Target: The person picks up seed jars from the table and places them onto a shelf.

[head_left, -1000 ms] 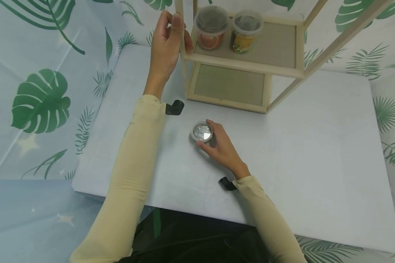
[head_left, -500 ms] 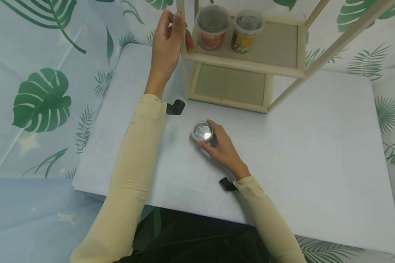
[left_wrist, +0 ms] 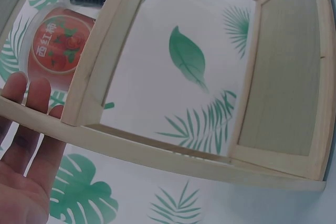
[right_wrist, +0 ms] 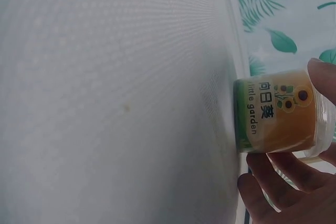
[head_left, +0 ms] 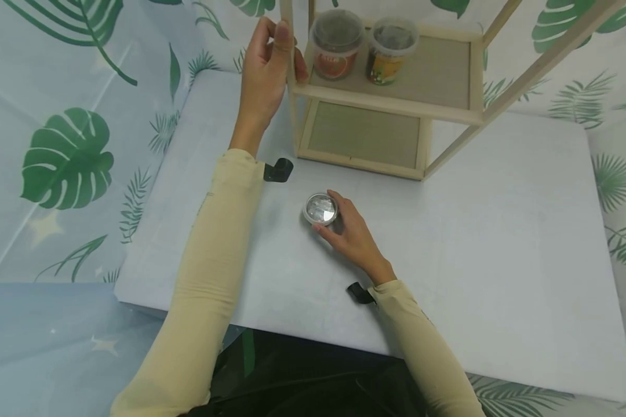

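Observation:
My left hand (head_left: 263,75) grips the left front post of a wooden shelf rack (head_left: 388,103). In the left wrist view its fingers (left_wrist: 38,95) curl round the pale wooden post. On the white table in front of the rack stands a small jar (head_left: 320,209) with a clear lid. My right hand (head_left: 356,238) holds this jar from the right, thumb on the near side and fingers on the far side. The right wrist view shows its orange label (right_wrist: 278,111) with sunflowers, and its base against the tabletop.
Two lidded jars stand on the rack's upper shelf: a red-labelled jar (head_left: 336,46) at the left and a yellow-labelled jar (head_left: 391,51) beside it. The rack's lower panel (head_left: 364,133) lies at table level. A leaf-printed cloth (head_left: 62,243) surrounds the white table (head_left: 516,260).

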Available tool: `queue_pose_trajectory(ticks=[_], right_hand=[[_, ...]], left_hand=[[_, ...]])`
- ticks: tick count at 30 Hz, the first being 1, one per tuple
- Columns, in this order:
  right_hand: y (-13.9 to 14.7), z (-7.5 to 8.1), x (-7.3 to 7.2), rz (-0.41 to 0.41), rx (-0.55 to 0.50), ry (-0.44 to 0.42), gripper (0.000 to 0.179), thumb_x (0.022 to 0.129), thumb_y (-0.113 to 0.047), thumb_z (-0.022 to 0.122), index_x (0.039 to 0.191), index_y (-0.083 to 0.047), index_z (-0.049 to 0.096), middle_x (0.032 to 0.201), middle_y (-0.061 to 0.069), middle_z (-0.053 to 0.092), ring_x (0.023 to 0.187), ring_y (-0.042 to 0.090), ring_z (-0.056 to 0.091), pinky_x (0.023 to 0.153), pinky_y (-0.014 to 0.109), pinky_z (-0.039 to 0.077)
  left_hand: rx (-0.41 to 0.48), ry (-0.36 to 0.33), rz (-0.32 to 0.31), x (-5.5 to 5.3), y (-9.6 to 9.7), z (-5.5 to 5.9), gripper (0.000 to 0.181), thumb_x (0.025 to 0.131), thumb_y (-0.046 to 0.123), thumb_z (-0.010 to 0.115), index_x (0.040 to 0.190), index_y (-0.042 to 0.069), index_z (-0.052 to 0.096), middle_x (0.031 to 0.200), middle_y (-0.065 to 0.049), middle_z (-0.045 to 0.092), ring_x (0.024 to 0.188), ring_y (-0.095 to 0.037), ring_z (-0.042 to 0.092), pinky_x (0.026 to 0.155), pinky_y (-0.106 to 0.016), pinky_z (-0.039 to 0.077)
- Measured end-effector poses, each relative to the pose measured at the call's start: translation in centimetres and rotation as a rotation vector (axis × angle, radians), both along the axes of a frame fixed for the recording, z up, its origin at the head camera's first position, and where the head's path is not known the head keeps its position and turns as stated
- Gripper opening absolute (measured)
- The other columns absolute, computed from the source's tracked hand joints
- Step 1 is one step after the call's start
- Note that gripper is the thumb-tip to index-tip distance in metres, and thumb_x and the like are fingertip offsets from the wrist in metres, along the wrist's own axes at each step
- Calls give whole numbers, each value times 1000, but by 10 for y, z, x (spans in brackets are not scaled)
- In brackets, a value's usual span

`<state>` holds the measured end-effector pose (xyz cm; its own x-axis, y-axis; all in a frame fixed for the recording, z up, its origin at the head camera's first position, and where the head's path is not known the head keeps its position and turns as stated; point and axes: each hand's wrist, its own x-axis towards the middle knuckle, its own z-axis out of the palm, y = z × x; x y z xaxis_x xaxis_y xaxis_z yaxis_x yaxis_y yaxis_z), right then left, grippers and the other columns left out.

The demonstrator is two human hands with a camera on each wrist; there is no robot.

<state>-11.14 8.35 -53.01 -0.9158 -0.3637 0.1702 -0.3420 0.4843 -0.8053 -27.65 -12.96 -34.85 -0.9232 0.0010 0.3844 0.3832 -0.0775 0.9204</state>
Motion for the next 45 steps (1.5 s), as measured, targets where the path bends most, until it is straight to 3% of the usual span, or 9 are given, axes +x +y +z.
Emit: queue_pose_trajectory(ticks=[16,21,26,30,40,45], right_hand=[[2,6,1,-6,15,35,79,94,-20,85,157,5,43,144,25,58,134,39,55,114,54,41],[7,14,-1,-17,0,75,79,93,-16,86,155,7,43,142,27,58,126,39,58,106,56,45],[14,27,-2,-44,-21,103,79,92,-11,87,155,8,44,137,28,60,118,40,60,98,55,50],[21,39,-4,-70,-52,169,79,89,-8,88,153,10,46,135,29,62,116,41,61,95,55,52],[43,73,-22,-96,-53,260,77,90,-11,88,152,11,47,142,28,61,118,41,61,94,56,52],[55,94,-32,-138,-64,270,77,90,-13,88,152,9,48,133,27,65,109,39,65,93,57,52]], left_hand=[[-4,-55,11,4,1,5,25,118,7,37,96,15,47,76,-12,64,76,-29,63,82,-32,50],[-11,-52,13,3,2,4,25,118,7,37,97,15,47,77,-11,64,76,-29,63,82,-32,50],[5,-74,17,4,1,5,25,118,8,37,96,15,47,77,-10,64,75,-28,63,80,-32,50],[-6,-26,11,3,1,4,26,117,6,37,96,16,47,77,-13,64,74,-29,62,78,-33,50],[-8,14,21,3,-1,3,28,117,4,36,96,17,49,76,-15,64,74,-31,62,76,-32,49],[15,3,9,1,1,1,28,117,4,37,95,17,49,75,-15,64,74,-31,61,77,-33,49]])
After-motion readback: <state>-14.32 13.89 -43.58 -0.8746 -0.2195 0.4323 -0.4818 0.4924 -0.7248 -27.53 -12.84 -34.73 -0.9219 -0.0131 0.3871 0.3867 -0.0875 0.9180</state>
